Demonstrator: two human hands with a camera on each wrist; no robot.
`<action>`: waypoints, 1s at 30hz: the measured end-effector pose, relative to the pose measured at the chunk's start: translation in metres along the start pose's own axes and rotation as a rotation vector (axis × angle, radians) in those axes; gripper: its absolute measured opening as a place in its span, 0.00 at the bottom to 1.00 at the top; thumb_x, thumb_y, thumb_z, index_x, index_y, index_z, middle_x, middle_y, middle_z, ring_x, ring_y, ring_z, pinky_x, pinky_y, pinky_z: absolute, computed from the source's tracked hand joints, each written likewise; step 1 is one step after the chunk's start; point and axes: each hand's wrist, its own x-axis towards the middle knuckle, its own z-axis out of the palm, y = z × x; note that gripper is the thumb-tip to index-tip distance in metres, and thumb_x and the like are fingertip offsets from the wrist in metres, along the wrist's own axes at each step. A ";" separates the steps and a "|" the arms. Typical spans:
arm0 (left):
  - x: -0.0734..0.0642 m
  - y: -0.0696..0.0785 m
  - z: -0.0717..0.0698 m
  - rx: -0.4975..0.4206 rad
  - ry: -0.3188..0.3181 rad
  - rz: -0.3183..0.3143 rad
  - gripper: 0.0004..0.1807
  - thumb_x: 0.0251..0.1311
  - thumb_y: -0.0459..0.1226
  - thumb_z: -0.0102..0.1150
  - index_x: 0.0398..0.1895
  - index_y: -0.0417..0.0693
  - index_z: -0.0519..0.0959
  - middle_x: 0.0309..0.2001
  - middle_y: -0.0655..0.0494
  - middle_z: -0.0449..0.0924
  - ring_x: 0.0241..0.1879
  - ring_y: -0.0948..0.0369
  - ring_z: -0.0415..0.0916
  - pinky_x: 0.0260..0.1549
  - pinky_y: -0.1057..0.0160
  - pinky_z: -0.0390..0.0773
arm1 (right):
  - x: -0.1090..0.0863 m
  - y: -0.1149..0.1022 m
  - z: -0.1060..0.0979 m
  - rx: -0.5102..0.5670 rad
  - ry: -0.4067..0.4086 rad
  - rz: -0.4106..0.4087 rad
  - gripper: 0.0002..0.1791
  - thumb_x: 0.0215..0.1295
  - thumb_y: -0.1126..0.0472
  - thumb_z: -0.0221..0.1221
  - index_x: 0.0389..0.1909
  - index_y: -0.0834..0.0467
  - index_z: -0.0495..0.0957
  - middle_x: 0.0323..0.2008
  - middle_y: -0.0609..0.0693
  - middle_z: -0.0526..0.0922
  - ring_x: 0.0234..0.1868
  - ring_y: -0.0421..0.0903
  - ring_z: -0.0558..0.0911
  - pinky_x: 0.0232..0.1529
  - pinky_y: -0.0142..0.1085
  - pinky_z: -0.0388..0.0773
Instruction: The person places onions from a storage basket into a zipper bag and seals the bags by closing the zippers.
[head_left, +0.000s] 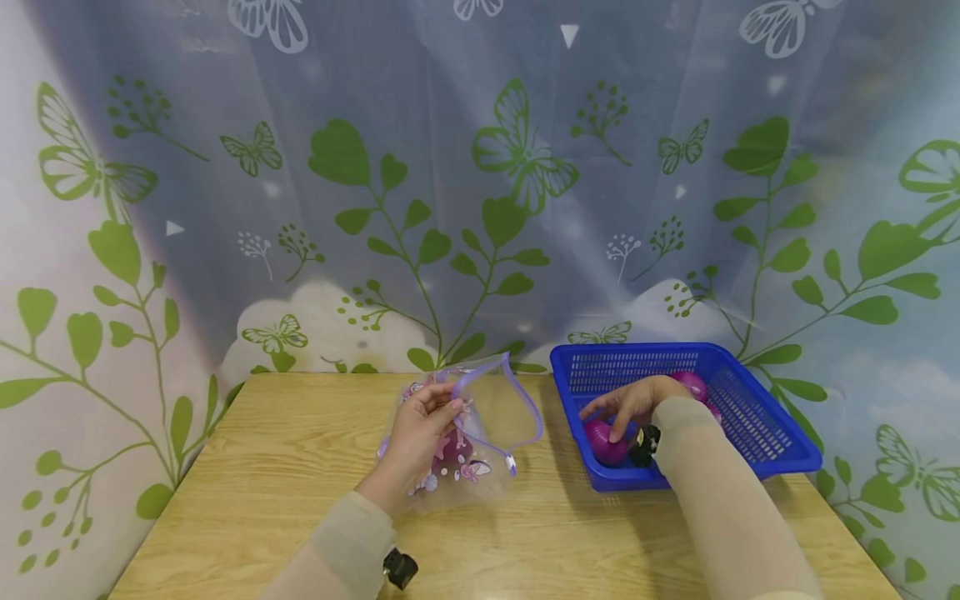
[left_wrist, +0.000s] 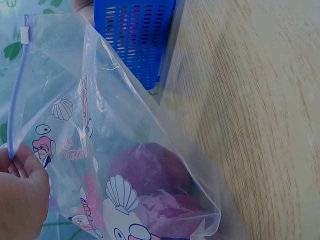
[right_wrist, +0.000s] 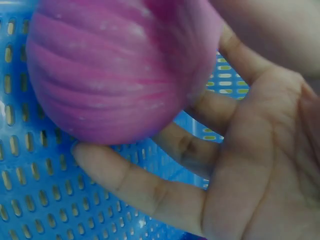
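Observation:
My left hand (head_left: pixel 416 442) pinches the purple zip edge of a clear printed zip bag (head_left: pixel 474 472), whose mouth gapes toward the right. Purple onions (left_wrist: pixel 150 170) show through the plastic in the left wrist view, low in the bag. My right hand (head_left: pixel 637 398) reaches into a blue slotted basket (head_left: pixel 765 410) and grips a red onion (head_left: pixel 606 442) near its left wall. Close up in the right wrist view, the onion (right_wrist: pixel 115 75) is shiny and ridged, with the fingers (right_wrist: pixel 150 192) curved around its underside and the thumb across the other side.
Further purple onions (head_left: pixel 690 385) lie in the basket behind my right wrist. A white slider (head_left: pixel 511 463) sits at the zip's near end. Beneath everything is a wooden table (head_left: pixel 247 492), backed by a curtain (head_left: pixel 420 250) printed with leaves and butterflies.

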 end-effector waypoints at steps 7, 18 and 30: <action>-0.001 0.000 0.000 -0.019 -0.005 -0.004 0.12 0.65 0.24 0.58 0.52 0.33 0.77 0.39 0.52 0.82 0.36 0.61 0.80 0.39 0.67 0.83 | 0.005 0.006 0.002 0.020 0.028 0.004 0.42 0.58 0.75 0.64 0.74 0.62 0.58 0.76 0.69 0.41 0.74 0.63 0.49 0.60 0.54 0.74; -0.001 -0.001 -0.001 -0.013 -0.008 0.002 0.13 0.66 0.24 0.58 0.52 0.30 0.76 0.38 0.52 0.81 0.36 0.62 0.80 0.38 0.69 0.82 | 0.005 0.010 0.002 0.040 0.032 -0.011 0.36 0.59 0.73 0.65 0.69 0.61 0.64 0.71 0.63 0.56 0.59 0.52 0.71 0.51 0.46 0.79; -0.001 -0.001 -0.002 -0.025 0.001 0.001 0.14 0.66 0.25 0.58 0.53 0.30 0.75 0.39 0.51 0.81 0.36 0.62 0.80 0.38 0.69 0.82 | 0.001 0.011 0.001 0.101 0.078 -0.036 0.35 0.58 0.75 0.64 0.67 0.58 0.68 0.63 0.57 0.67 0.56 0.54 0.74 0.48 0.49 0.80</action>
